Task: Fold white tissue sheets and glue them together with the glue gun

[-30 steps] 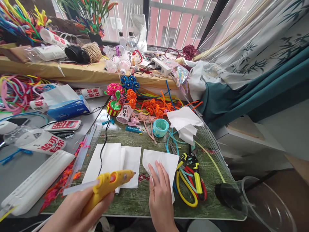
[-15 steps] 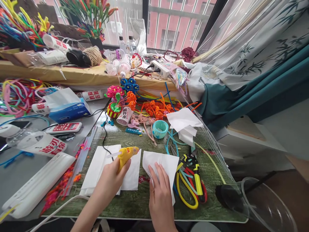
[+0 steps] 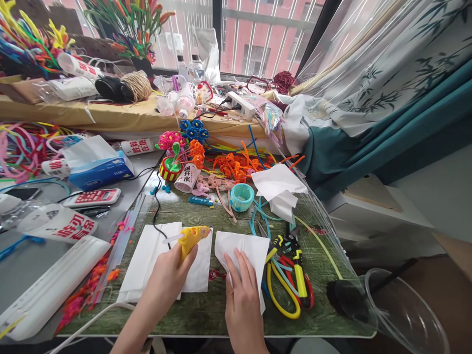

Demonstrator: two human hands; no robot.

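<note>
Yellow plastic glue gun [image 3: 191, 237] is in the left hand [image 3: 167, 275], which is closed around its handle; the nozzle points away from the person, toward the teal ring [image 3: 242, 196]. A clear glue stick comes out at the back of the gun, and a black cable runs from it toward the far side of the table.

Under the glue gun lies a white tissue [image 3: 151, 260], flat on the green mat [image 3: 206, 309]. Just right of the glue gun is a second white tissue [image 3: 254, 248]. The right hand [image 3: 241, 295] lies on this tissue with the fingers stretched out and open, pressing it flat; it grips nothing.

Right of the glue gun, beyond the second tissue, are yellow and red pliers [image 3: 291, 275], touching each other in a heap. Farther from the person than the glue gun is the teal ring, and near it a crumpled white paper [image 3: 278, 184]. Orange pipe-cleaner flowers [image 3: 232, 164] lie behind the ring. Left of the glue gun, well apart from it, is a blue tissue pack [image 3: 99, 169] and a long white case [image 3: 51, 287].
</note>
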